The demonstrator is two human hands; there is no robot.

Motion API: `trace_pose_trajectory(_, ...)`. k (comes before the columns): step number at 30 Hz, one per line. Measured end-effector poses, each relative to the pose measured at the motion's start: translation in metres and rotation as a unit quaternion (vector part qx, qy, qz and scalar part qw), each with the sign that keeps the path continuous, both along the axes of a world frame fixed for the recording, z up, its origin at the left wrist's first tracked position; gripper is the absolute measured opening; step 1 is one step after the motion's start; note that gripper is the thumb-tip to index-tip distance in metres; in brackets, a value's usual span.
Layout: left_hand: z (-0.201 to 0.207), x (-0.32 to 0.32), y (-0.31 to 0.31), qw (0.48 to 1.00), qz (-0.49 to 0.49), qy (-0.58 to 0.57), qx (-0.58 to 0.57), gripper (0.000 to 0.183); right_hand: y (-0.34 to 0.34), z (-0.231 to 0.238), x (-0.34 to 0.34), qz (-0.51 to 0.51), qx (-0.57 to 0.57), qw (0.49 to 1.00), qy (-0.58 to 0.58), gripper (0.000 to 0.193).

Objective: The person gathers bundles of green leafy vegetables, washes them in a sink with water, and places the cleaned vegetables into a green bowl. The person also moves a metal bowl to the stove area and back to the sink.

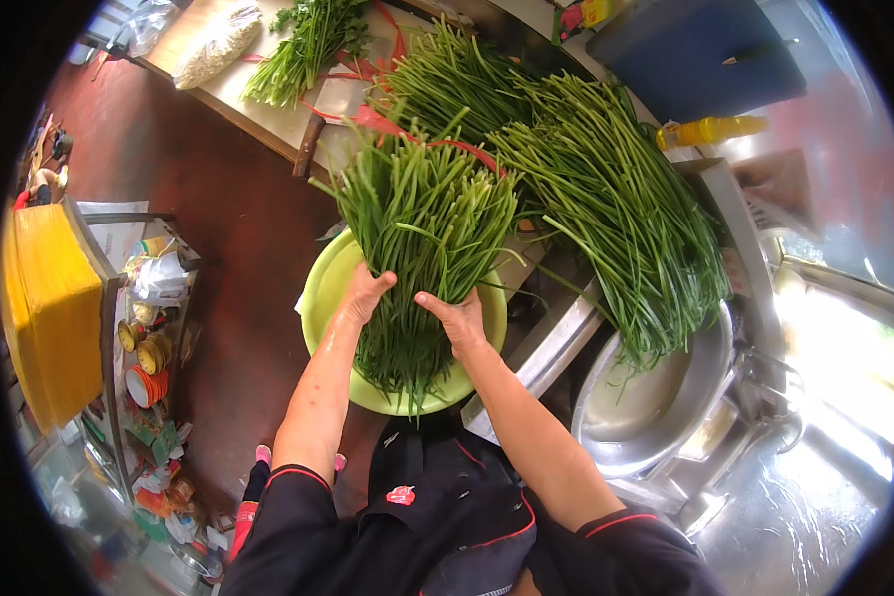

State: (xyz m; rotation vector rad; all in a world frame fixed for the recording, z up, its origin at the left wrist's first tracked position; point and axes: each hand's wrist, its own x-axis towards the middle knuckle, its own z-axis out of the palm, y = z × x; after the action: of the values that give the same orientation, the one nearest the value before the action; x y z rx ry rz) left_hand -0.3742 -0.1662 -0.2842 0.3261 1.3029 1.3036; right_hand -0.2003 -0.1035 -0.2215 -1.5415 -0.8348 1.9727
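Note:
A thick bundle of garlic chives (422, 238) is gripped from both sides by my two hands, over a light green basin (320, 288). My left hand (366, 293) wraps its left side, thumb on top. On the right side my right hand (457, 320) holds it the same way, its other fingers partly hidden underneath. The pale stem ends point away from me and the dark leaf tips hang toward me inside the basin. A red ribbon (387, 124) lies loose beyond the stems. Two more piles of chives (626, 199) lie to the right and behind.
At the back, a cleaver (313, 139) and leafy greens (303, 55) rest on the table, beside a bag of pale sprouts (219, 45). A metal bowl (656, 417) stands at right, below a yellow bottle (710, 131). Shelves with stacked dishes (147, 382) stand left.

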Motion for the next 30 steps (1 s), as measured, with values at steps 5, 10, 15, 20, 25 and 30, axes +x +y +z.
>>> trace_pose_trajectory(5, 0.009, 0.006, 0.003, 0.991, -0.041, -0.126, -0.031, 0.094, 0.002, -0.014, -0.004, 0.083, -0.007, 0.995, 0.048, 0.069)
trace_pose_trajectory(10, 0.040, 0.014, 0.002, 0.995, -0.033, -0.097, -0.010, 0.080, 0.000, -0.004, -0.003, 0.119, 0.030, 0.987, 0.107, 0.067)
trace_pose_trajectory(15, 0.093, 0.018, -0.002, 0.999, -0.007, -0.049, 0.019, 0.071, -0.006, 0.032, -0.004, 0.132, 0.097, 0.977, 0.138, 0.066)
trace_pose_trajectory(20, 0.155, 0.015, -0.005, 0.998, -0.001, 0.018, 0.067, 0.065, -0.007, 0.077, -0.011, 0.140, 0.163, 0.965, 0.152, 0.065)
trace_pose_trajectory(25, 0.215, 0.022, -0.011, 0.993, 0.025, 0.070, 0.095, 0.056, 0.001, 0.149, -0.006, 0.159, 0.208, 0.948, 0.184, 0.062)
trace_pose_trajectory(30, 0.292, 0.058, -0.008, 0.983, 0.075, 0.102, 0.134, 0.060, 0.011, 0.210, 0.021, 0.152, 0.292, 0.924, 0.195, 0.074)
